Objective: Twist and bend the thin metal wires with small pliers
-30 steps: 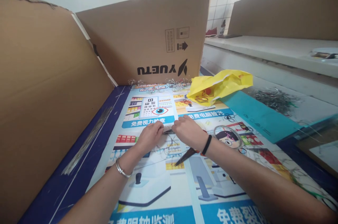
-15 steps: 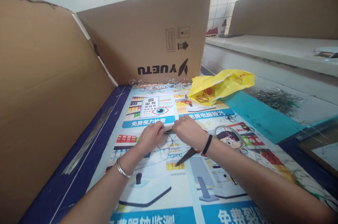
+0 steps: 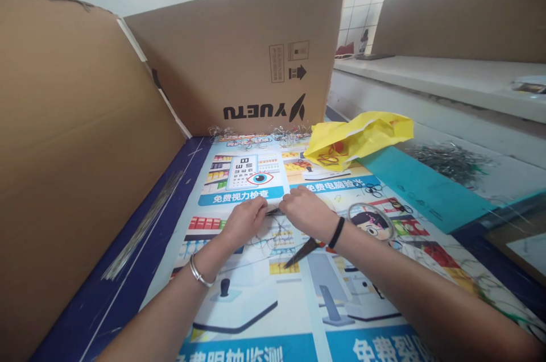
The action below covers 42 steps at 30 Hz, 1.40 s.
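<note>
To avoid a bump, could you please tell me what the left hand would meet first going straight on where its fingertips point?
Probably the thin dark piece, which the left hand may already touch, then the right hand; depth is unclear.

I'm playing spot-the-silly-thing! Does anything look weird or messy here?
Yes: the YUETU lettering on the back cardboard panel is upside down, and thin strands lie in a loose tangle on the poster.

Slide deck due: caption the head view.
Left hand and right hand, a thin dark piece between them, over a printed sheet.
</note>
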Each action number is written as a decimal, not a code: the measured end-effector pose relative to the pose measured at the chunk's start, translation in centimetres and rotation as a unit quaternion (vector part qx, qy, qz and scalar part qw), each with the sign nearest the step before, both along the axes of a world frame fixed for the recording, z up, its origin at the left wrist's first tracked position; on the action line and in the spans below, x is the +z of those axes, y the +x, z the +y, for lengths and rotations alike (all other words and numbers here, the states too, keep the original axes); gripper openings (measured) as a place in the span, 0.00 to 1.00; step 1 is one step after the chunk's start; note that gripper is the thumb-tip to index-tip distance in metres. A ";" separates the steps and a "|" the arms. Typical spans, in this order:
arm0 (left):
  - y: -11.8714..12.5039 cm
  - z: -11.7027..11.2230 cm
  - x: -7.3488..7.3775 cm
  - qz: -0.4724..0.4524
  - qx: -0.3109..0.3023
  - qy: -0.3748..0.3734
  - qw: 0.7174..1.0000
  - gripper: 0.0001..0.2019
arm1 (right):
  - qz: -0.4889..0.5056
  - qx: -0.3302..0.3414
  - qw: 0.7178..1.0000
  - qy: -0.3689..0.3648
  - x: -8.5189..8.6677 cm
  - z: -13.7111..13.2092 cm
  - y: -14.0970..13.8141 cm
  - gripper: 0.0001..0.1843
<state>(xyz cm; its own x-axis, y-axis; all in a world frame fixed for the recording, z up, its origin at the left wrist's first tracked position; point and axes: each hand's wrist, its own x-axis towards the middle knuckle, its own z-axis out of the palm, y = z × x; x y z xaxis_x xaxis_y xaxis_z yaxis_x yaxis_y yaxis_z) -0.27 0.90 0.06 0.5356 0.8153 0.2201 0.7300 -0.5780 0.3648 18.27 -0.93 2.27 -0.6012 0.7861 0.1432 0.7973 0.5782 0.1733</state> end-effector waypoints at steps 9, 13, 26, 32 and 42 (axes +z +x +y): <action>-0.1 0.1 0.2 -0.019 -0.016 -0.011 1.000 0.07 | -0.012 -0.023 1.000 -0.009 -0.2 0.1 0.0 0.07; -0.4 0.4 0.4 -0.040 -0.020 -0.009 0.999 0.05 | -0.006 -0.036 0.999 -0.016 -0.3 0.0 -0.1 0.06; -0.9 1.3 -0.9 -0.106 -0.035 -0.036 0.993 0.06 | 0.013 -0.038 0.999 -0.002 -0.6 -0.1 0.0 0.06; -0.6 1.0 -0.7 -0.088 -0.009 -0.042 0.995 0.06 | 0.012 -0.041 0.999 -0.004 -0.6 0.0 0.0 0.07; -0.5 0.9 -0.7 -0.084 -0.008 -0.031 0.996 0.07 | 0.007 -0.057 0.998 -0.014 -0.6 0.0 0.0 0.08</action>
